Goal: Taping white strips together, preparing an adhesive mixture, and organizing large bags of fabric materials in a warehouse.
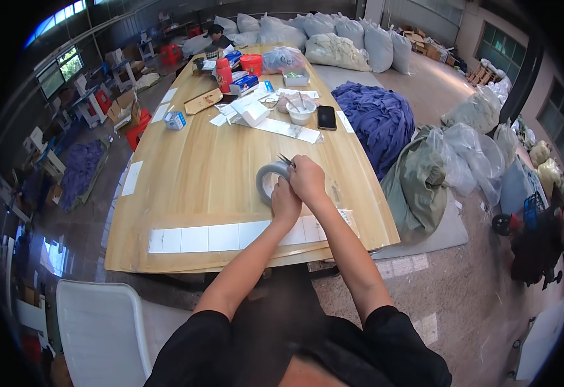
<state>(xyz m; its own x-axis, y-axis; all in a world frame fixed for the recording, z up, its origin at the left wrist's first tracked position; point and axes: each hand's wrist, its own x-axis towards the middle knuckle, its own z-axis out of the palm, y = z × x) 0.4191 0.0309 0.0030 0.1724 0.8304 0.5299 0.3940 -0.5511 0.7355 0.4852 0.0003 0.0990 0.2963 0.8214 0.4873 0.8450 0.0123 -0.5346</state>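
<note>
Grey tape roll point(267, 180) gripped in left hand point(286, 201), scissors point(286, 159) in right hand point(307, 178); spoon-holding white bowl point(301, 111) beyond.

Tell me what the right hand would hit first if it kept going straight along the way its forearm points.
The right hand points up and left across the wooden table. It already touches the grey tape roll. Beyond that, bare tabletop follows, then probably the long white paper strip, though depth is hard to judge.

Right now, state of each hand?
Left hand: closed on the grey tape roll, above the wooden table.
Right hand: closed on small scissors at the roll's top edge.
</note>
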